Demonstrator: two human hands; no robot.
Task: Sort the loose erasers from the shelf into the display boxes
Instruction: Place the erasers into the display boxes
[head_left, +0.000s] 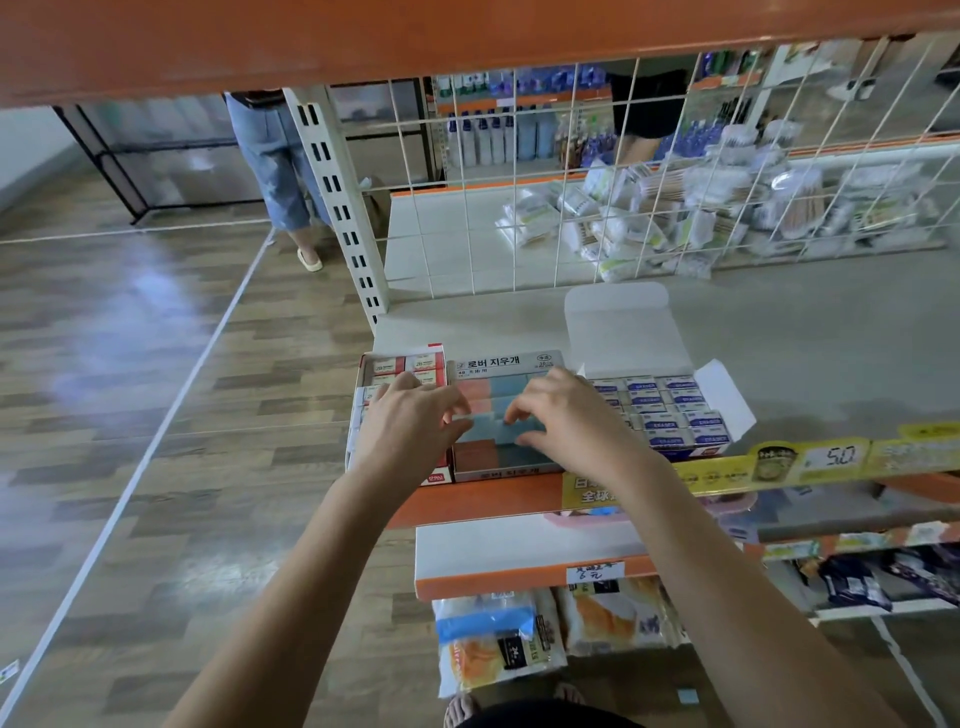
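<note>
Three display boxes stand side by side at the shelf's front edge. The middle box (506, 364) holds flat red and blue erasers (501, 387). A red-trimmed box (436, 475) on the left holds white-and-red erasers (410, 364). On the right, an open white box (722, 387) holds blue-labelled erasers (670, 400). My left hand (410, 421) and my right hand (566, 415) meet over the middle box, fingertips touching a pale blue eraser (485, 431) lying on top. Whether either hand pinches it is unclear.
The grey shelf (805, 338) stretches back to a wire grid (519, 208), with bagged cotton goods (675, 218) behind it. An orange shelf (467, 36) hangs overhead. A yellow price strip (779, 462) runs along the front edge. People stand in the aisle beyond.
</note>
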